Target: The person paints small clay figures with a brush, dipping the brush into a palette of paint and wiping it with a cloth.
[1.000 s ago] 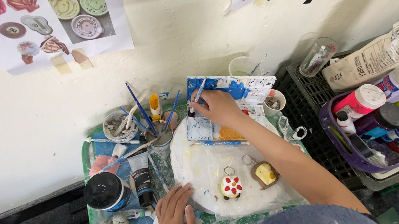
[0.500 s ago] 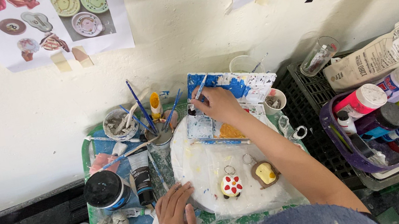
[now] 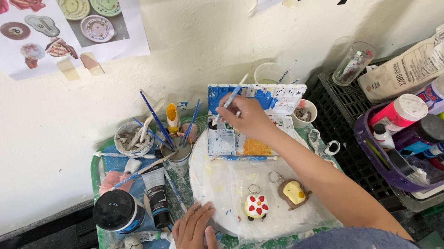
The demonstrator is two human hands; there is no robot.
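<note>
My right hand point(image 3: 248, 117) reaches to the back of the small table and grips a thin blue-handled paintbrush point(image 3: 234, 95), its tip down on a paint-smeared palette point(image 3: 266, 102). My left hand point(image 3: 195, 245) lies flat, fingers spread, at the near left edge of a round white plastic-covered board point(image 3: 227, 189). On that board sit two small painted keychain charms: a white one with red spots point(image 3: 256, 205) and a brown-and-yellow toast-shaped one point(image 3: 294, 192).
A cup of brushes point(image 3: 176, 144), a grey bowl point(image 3: 133, 138), a black paint tube point(image 3: 156, 195) and a black-lidded jar point(image 3: 115, 210) crowd the table's left. A purple basket of paint bottles point(image 3: 439, 130) stands on a black crate at right. Printed picture sheets point(image 3: 61, 25) hang on the wall.
My right hand has shifted slightly on the palette with the brush. My left hand stays flat at the board's edge.
</note>
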